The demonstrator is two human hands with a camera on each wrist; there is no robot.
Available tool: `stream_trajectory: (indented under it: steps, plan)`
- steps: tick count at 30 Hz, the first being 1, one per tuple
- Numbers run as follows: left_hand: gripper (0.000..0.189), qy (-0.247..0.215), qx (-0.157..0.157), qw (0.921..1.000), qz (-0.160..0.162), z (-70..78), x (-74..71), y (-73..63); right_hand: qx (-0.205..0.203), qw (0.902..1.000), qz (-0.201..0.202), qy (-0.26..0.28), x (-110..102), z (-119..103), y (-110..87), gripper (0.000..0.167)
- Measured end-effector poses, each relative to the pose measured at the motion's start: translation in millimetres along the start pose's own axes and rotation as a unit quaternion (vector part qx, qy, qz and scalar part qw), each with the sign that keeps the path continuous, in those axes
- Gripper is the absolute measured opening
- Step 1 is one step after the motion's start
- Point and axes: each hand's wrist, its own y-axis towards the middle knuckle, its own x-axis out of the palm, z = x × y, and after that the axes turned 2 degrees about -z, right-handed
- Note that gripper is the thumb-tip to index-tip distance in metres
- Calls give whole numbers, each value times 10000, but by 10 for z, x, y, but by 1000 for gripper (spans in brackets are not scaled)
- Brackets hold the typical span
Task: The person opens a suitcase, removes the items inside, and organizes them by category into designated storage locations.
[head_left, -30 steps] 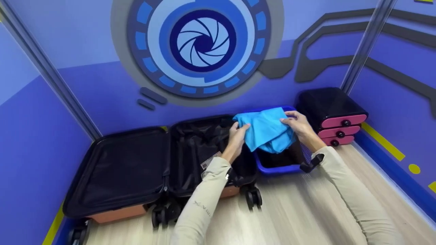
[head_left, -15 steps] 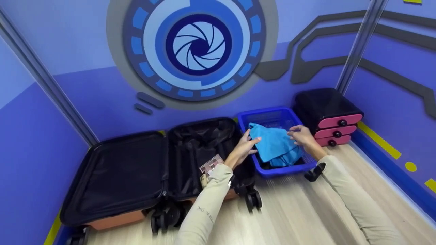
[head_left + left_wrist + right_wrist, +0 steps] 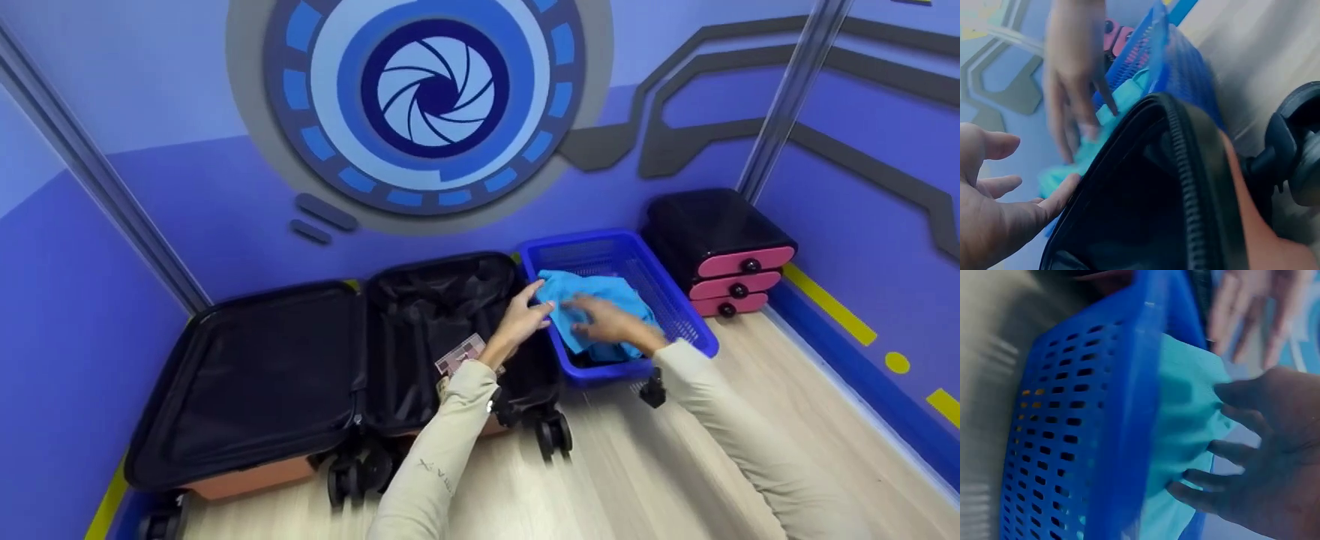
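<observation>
A light blue piece of cloth [image 3: 589,283], its exact kind unclear, lies loosely folded inside the blue plastic basket [image 3: 611,370]. My right hand [image 3: 609,322] is over the cloth, blurred; in the right wrist view its spread fingers [image 3: 1230,453] reach to the fabric without curling round it. At the basket's left rim, beside the open suitcase [image 3: 427,330], is my left hand [image 3: 523,319]. The left wrist view shows that hand [image 3: 999,208] with fingers apart and nothing between them, one fingertip close to the suitcase's zippered edge [image 3: 1176,146].
In the suitcase's right half lies a makeup palette [image 3: 457,354], with a small pale item partly hidden by my sleeve. Right of the basket stands a black drawer box [image 3: 712,221] with pink fronts. Suitcase wheels [image 3: 553,433] stick out in front; a blue wall [image 3: 187,202] stands behind.
The cloth has gone from being held up between both hands over the basket to lying in it. Both hands have let go; the right hand has moved left across the cloth.
</observation>
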Motion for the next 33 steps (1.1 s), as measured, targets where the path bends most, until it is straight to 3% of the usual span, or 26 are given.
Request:
stream_trajectory:
  steps: [4, 7, 10, 15, 18, 23, 26, 29, 33]
  plan:
    - [57, -247, 2, 9997, -29, -19, -96, -31, 401, 9900, -1103, -785, 106, -17, 22, 57]
    - [57, -279, -29, 9996, -25, -18, -199, -77, 598, 9847, -1295, -997, 162, -1, 12, 58]
    - [55, -189, 13, 9998, 11, -22, -350, -124, 548, 9880, -1115, -920, 204, 10, 12, 57]
    - [49, -150, -45, 9998, 80, -22, -607, -236, 56, 9993, -275, -262, 242, 27, 33, 44]
    - [48, -63, -189, 9997, -101, -21, -664, -323, -233, 9994, 228, 100, 238, 55, 10, 32]
    - [46, 375, -146, 9988, -273, -58, -720, -441, -261, 9967, 545, 546, 177, 110, -51, 29]
    - [40, 696, 128, 9975, 20, -70, -810, -501, -163, 9936, 754, 826, 122, 158, -65, 28]
    - [34, 1163, 446, 9911, 479, -66, -956, -568, 9, 9880, 907, 1248, 32, 222, -81, 28]
    - [29, 1574, 581, 9811, 968, -33, -1224, -706, 397, 9664, 1076, 2299, -132, 337, -134, 30]
